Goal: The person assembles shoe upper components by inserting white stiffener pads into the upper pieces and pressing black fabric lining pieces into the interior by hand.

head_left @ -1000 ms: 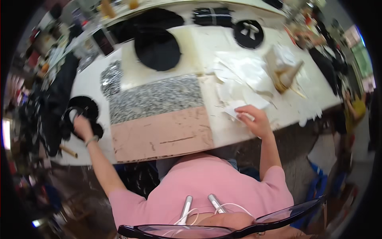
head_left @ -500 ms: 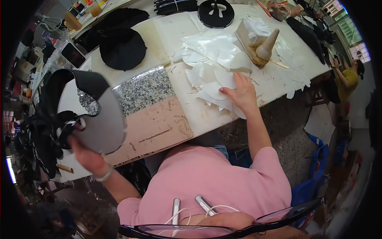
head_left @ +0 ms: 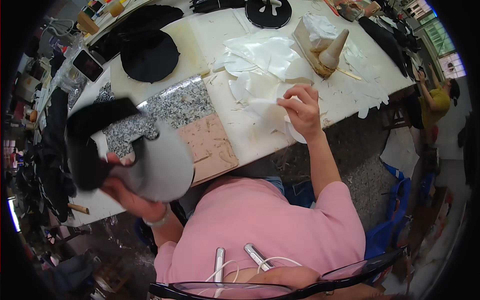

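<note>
My left hand (head_left: 127, 197) is closed on the near left edge of a black-and-grey curved piece (head_left: 167, 170), like sheet leather, blurred by motion. It hangs over the pinkish-brown board and the speckled stone slab (head_left: 187, 102). My right hand (head_left: 304, 114) pinches a thin white cut piece (head_left: 265, 109) between thumb and fingers, its far part lifted and smeared. Behind it on the table lies a loose pile of glossy white pieces (head_left: 260, 54). One more white piece (head_left: 295, 133) shows at the table edge below my wrist.
Behind the pile stand a block with a white lump (head_left: 320, 32) and a beige cone (head_left: 334, 52). A round black piece (head_left: 150, 56) lies back left, near a phone-like device (head_left: 88, 65). Black pieces (head_left: 47, 150) crowd the left side. Another person (head_left: 437, 105) is at far right.
My right hand has closed from lying spread on the white pieces and lifted one. My left hand has brought the black-and-grey piece rightward and turned it, over the slab and board.
</note>
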Available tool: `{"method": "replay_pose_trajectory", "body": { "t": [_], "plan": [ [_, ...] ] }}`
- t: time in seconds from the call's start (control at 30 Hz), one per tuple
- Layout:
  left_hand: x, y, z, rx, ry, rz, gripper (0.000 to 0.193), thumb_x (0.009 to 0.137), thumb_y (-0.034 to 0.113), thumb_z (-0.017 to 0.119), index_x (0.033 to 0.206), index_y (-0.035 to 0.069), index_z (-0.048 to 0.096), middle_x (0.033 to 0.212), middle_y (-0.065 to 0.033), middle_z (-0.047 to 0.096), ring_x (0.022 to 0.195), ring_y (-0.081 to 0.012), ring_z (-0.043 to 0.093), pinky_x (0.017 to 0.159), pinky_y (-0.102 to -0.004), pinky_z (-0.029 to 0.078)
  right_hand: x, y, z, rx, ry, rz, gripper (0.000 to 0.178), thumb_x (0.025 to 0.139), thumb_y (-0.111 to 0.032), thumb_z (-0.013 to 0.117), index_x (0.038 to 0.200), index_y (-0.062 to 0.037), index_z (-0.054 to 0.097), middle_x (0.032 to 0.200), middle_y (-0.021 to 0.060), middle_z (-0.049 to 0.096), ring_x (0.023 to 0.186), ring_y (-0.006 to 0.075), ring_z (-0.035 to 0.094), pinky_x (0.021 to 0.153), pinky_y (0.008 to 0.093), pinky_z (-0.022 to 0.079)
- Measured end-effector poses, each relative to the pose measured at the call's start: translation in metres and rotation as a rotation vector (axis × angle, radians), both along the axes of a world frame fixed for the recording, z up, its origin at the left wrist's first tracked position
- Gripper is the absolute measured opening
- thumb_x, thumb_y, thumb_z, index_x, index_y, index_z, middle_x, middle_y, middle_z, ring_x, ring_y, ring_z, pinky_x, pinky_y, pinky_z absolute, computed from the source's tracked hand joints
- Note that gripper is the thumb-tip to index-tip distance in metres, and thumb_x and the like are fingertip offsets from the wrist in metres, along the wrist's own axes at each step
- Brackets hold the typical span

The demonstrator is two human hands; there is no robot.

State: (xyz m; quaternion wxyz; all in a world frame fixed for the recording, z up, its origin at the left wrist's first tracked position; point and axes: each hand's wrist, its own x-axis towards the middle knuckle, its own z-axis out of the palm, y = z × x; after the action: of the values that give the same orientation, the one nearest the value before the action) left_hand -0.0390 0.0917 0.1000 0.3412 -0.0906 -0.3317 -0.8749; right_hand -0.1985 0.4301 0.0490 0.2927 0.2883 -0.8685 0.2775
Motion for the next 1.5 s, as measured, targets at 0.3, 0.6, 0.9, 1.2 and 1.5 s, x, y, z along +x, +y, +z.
{"method": "replay_pose_trajectory", "body": {
  "t": [0.3,0.6,0.9,1.2,1.5],
  "plan": [
    [0.006,-0.018,-0.093,-0.233,-0.828,0.407,0.045,0.095,0.004,0.054,0.136,-0.005,0.038,0.136,-0.0135,0.045,0.122,-0.0194,0.046,0.102,-0.0325,0.036,0.046,0.002,0.031,-0.391,-0.292,0.292,0.014,0.074,0.006,0.071,0.085,-0.0006,0.065,0.086,0.0109,0.069,0.081,0.0182,0.064,0.074,0.0285,0.05],
    [-0.062,0.082,-0.028,-1.153,-0.407,-0.097,0.051,0.084,0.002,0.065,0.132,0.005,0.047,0.13,-0.0136,0.052,0.119,-0.025,0.051,0.1,-0.0352,0.04,0.029,0.003,0.056,-0.493,-0.71,0.126,0.032,0.08,0.007,0.068,0.111,-0.0014,0.068,0.094,0.0062,0.066,0.087,0.0146,0.061,0.079,0.0252,0.049],
    [-0.17,0.157,-0.077,-1.52,-0.136,-0.566,0.025,0.083,0.01,0.063,0.108,0.007,0.065,0.094,-0.011,0.068,0.094,-0.0316,0.062,0.083,-0.0409,0.048,0.025,0.071,0.052,0.208,-0.167,0.188,0.022,0.062,-0.002,0.072,0.082,-0.0111,0.073,0.089,0.0001,0.07,0.09,0.021,0.057,0.081,0.0274,0.039],
    [-0.169,0.161,-0.088,-1.757,-0.25,-0.089,0.043,0.08,0.009,0.065,0.122,0.007,0.056,0.119,-0.0128,0.057,0.107,-0.0334,0.054,0.087,-0.0397,0.044,0.058,0.079,0.075,-0.052,-0.099,0.174,0.019,0.057,-0.001,0.073,0.075,-0.0094,0.073,0.087,0.0014,0.072,0.084,0.0234,0.057,0.073,0.0291,0.044],
    [-0.066,0.11,-0.013,-1.319,-0.069,-0.187,0.052,0.073,0.005,0.072,0.123,0.005,0.056,0.123,-0.0119,0.053,0.105,-0.0302,0.053,0.087,-0.0389,0.046,0.028,-0.015,0.055,0.071,-0.233,0.54,0.022,0.067,0.003,0.069,0.087,-0.0063,0.07,0.083,0.006,0.066,0.08,0.0244,0.065,0.071,0.0323,0.048]
  ]
}}
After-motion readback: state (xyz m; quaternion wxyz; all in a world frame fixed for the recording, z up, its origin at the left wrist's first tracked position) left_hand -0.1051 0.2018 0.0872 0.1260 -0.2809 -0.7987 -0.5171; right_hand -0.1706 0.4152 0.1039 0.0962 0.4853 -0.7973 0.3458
